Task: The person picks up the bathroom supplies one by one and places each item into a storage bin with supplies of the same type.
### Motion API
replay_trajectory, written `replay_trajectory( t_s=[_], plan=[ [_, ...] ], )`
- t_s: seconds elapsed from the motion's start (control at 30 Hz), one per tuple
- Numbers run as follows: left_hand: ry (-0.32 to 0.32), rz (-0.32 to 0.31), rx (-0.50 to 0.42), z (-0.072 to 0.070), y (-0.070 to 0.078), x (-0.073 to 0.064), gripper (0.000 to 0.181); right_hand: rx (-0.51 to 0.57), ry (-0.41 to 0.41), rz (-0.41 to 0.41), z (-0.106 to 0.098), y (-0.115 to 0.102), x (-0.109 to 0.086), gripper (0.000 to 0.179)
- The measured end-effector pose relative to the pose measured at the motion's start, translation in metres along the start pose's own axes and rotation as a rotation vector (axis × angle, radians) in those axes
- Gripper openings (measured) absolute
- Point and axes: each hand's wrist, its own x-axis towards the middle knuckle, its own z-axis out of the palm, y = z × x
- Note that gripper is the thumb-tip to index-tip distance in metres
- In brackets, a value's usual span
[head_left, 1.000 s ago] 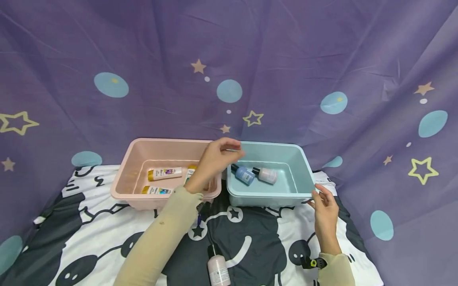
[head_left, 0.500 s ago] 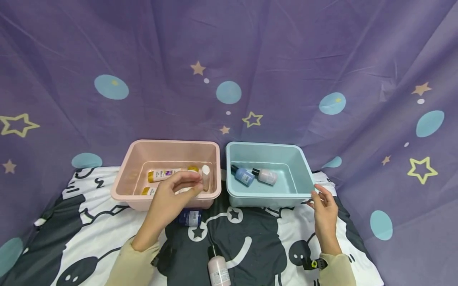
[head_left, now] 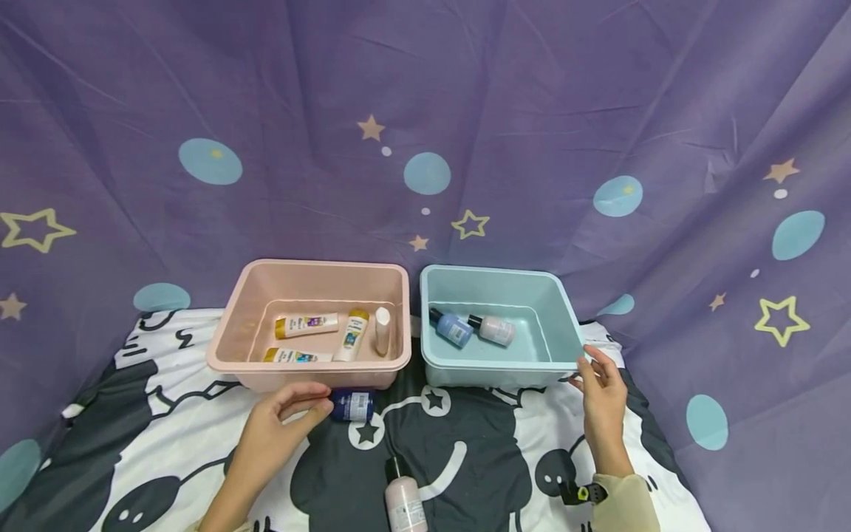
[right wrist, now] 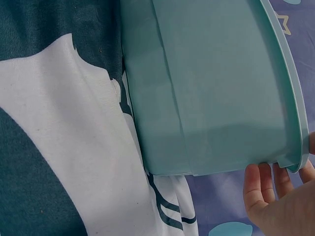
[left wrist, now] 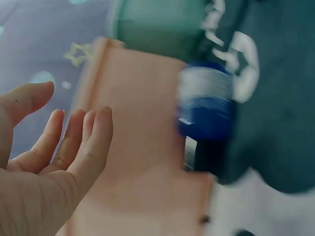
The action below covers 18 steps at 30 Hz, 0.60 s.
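Observation:
My left hand (head_left: pixel 279 421) is at the front of the pink bin (head_left: pixel 292 378), its relaxed fingertips beside a dark blue bottle (head_left: pixel 352 406) lying on the cloth. In the left wrist view that bottle (left wrist: pixel 204 101) is blurred, with a black cap, and the loosely bent fingers (left wrist: pixel 93 142) hold nothing. My right hand (head_left: pixel 603 406) grips the front right corner of the light blue bin (head_left: pixel 505 373); in the right wrist view its fingertips (right wrist: pixel 253 184) sit under the rim. Inside the blue bin lie a blue bottle (head_left: pixel 455 328) and a pale pink bottle (head_left: pixel 495 329), both black-capped.
The pink bin holds several small items: yellow-capped tubes (head_left: pixel 311 324) and a white-capped stick (head_left: pixel 382 332). A larger pale pink bottle (head_left: pixel 405 502) with a black cap lies near the front edge of view. A purple curtain (head_left: pixel 532 111) hangs behind the bins.
My left hand has come from above the gap between the bins, left and down across the pink bin, to beside the dark blue bottle. The right hand stays at the blue bin's corner.

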Motion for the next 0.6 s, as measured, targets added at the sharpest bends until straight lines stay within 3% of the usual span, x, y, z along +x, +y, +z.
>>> replay_trajectory(
  t_s=[0.2,0.4,0.6],
  plan=[
    [0.026,-0.144,0.097,-0.002,-0.039,0.014,0.046,0.012,0.008,-0.014,0.001,-0.002,-0.001,0.041],
    [0.035,-0.144,0.110,-0.001,-0.072,0.026,0.044,0.050,0.011,-0.011,0.001,0.000,0.000,0.041],
    [0.020,-0.162,0.013,0.001,-0.085,0.031,0.047,0.039,0.007,-0.010,0.000,0.002,-0.001,0.042]
  ],
)
